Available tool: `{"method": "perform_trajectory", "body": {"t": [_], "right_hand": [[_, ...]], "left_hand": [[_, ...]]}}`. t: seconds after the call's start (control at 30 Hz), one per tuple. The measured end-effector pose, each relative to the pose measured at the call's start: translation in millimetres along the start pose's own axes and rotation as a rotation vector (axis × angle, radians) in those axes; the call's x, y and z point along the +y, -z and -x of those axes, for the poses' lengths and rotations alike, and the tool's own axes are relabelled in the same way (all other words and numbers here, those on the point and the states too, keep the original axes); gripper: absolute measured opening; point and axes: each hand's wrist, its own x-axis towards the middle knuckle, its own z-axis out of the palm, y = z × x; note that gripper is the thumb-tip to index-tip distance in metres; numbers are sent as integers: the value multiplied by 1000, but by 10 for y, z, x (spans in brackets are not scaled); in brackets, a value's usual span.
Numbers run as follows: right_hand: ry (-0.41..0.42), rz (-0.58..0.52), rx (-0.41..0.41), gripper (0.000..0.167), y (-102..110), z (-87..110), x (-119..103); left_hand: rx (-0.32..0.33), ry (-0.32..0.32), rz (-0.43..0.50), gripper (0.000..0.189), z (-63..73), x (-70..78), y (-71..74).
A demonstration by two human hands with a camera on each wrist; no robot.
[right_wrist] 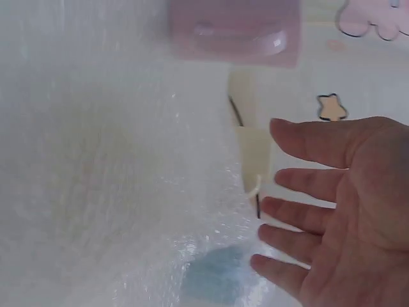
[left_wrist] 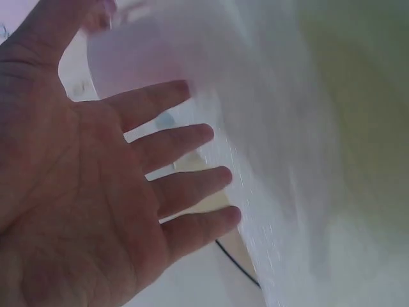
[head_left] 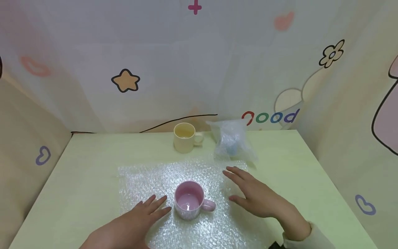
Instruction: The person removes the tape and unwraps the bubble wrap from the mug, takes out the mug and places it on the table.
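Note:
A pink mug [head_left: 188, 200] stands upright on a sheet of bubble wrap [head_left: 140, 183], its handle pointing right. Just left of the mug is my left hand [head_left: 133, 221], fingers straight and spread over the wrap. My right hand [head_left: 255, 193] hovers at the right side of the sheet, fingers extended toward the mug's handle side, holding nothing. In the left wrist view the left palm [left_wrist: 77, 185] shows bare, with the fingers apart. The right wrist view shows the right hand [right_wrist: 345, 204] equally bare, with the pink mug [right_wrist: 236, 32] above the wrap.
A yellow mug [head_left: 184, 141] stands behind the bubble wrap, handle to the right. Beside it lies a bubble-wrapped bundle [head_left: 232, 138] with something blue inside. The pale table [head_left: 77, 173] is bordered by printed curtains [head_left: 186, 69] at the back and both sides.

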Motion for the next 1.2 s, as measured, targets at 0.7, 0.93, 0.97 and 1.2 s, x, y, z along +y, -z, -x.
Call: {"method": "perform_trajectory", "body": {"t": [0.7, 0.93, 0.97, 1.2], "right_hand": [[-56, 179, -196, 92, -416, -711, 97], [-101, 154, -230, 98, -423, -771, 200], [-104, 145, -233, 99, -419, -776, 213], [-132, 83, -270, 97, -376, -810, 280]], "left_hand": [[17, 81, -71, 95, 0, 112, -558], [155, 30, -122, 92, -3, 104, -646], [161, 28, -129, 92, -8, 103, -649], [169, 26, -137, 96, -43, 120, -650]]}}
